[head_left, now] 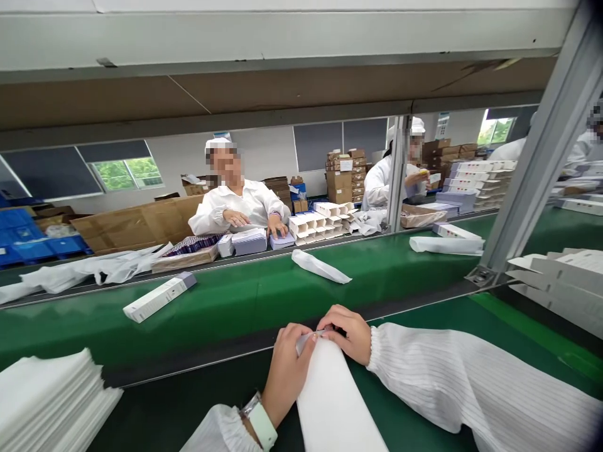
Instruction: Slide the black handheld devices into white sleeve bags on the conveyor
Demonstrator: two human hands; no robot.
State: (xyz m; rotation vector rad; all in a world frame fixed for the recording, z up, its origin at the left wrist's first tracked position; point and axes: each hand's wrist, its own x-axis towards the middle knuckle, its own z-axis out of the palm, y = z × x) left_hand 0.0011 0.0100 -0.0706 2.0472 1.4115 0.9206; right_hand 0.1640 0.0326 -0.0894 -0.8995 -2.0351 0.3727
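Both hands are in the grip now: the left hand (291,361) and the right hand (347,333) pinch the far end of a long white sleeve (332,395), fingertips nearly meeting. The sleeve runs from the grip toward the camera, over the green worktop (188,402). Down left of the grip sits a stack of white sheets (51,402). Just beyond the grip runs a green conveyor belt (245,307), carrying a printed carton (160,297) to the left and a white pouch (320,266) straight ahead. Farther right, another pouch (445,245) lies by a carton. Across the belt, a person in white (240,213) touches small lilac boxes (249,241), beside open-ended cartons (320,226).
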